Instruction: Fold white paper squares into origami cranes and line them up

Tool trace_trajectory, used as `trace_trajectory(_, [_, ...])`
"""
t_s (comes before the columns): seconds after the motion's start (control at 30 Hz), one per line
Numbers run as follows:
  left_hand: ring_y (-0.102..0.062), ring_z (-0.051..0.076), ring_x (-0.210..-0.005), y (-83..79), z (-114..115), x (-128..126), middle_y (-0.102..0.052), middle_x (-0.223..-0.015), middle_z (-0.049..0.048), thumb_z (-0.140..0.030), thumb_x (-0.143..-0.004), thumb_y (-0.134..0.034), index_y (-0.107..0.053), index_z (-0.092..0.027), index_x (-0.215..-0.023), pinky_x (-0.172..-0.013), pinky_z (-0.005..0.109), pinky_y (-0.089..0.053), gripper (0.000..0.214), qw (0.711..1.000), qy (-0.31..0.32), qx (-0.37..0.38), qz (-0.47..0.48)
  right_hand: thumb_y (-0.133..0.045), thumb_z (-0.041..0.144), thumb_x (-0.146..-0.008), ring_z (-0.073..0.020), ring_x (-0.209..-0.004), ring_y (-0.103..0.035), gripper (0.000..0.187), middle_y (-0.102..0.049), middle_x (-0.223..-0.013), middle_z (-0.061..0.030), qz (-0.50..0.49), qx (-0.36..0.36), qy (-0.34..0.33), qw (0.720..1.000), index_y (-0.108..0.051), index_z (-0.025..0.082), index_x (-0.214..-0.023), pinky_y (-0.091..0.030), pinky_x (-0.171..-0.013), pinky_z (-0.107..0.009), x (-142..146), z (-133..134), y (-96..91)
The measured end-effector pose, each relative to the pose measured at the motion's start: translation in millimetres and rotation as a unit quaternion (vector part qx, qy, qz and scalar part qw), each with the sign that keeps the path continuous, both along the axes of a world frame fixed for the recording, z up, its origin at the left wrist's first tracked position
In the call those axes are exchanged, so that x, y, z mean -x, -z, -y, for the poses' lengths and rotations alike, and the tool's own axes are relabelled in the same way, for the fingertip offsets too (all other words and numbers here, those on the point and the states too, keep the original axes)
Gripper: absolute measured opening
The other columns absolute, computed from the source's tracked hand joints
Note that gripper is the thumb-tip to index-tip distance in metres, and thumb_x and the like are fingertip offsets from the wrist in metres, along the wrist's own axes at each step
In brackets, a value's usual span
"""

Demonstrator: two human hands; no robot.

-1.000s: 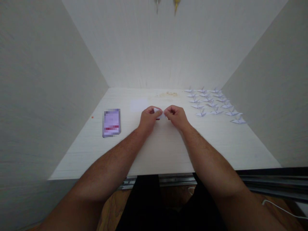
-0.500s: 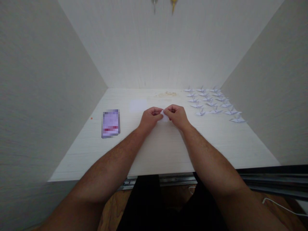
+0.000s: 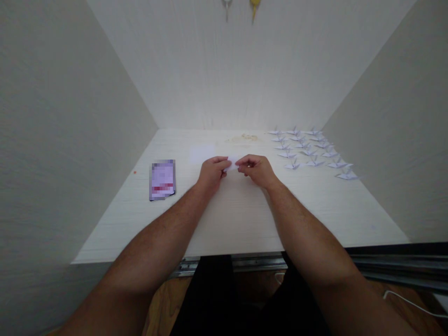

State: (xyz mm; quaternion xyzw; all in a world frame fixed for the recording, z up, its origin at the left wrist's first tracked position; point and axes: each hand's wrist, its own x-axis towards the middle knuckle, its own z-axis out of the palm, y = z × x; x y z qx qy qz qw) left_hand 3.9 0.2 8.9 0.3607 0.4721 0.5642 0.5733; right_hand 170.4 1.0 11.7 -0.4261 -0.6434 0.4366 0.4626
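Note:
A small piece of folded white paper [image 3: 231, 164] is held just above the middle of the white tabletop. Thumb and fingers of my left hand [image 3: 211, 173] pinch its left side. At its right edge, the thumb and index finger of my right hand [image 3: 258, 169] close on the paper, the other fingers curled beneath. The fold's exact shape is too small and pale to make out. Beyond my left hand lies a flat white sheet of paper [image 3: 201, 154]. Several folded white paper cranes [image 3: 308, 152] stand in rows to the right of my right hand.
A flat dark-edged item with a blurred-out screen or cover [image 3: 163, 180] lies at the left. Brownish marks [image 3: 249, 137] show near the back wall. Side walls enclose the tabletop [image 3: 238, 224]. A white cable [image 3: 415, 305] runs below, at right.
The paper has shifted slightly left and turned flatter between my hands. My right fingertips have moved from over the paper to its right edge, and the hands are slightly farther apart.

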Motion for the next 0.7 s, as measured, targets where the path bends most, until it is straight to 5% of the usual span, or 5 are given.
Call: trace_trajectory(0.7, [-0.053, 0.010, -0.055, -1.4, 6.7, -1.6, -0.068, -0.067, 0.0027, -0.017, -0.053, -0.079, -0.072, -0.014, -0.081, -0.053, 0.024, -0.037, 0.029, 0.991, 0.067, -0.081, -0.086, -0.068, 0.025, -0.071, -0.0105, -0.050, -0.055, 0.010, -0.066, -0.059, -0.0005, 0.026, 0.034, 0.037, 0.998, -0.061, 0.017, -0.070, -0.044, -0.048, -0.023, 2.2, 3.4, -10.3])
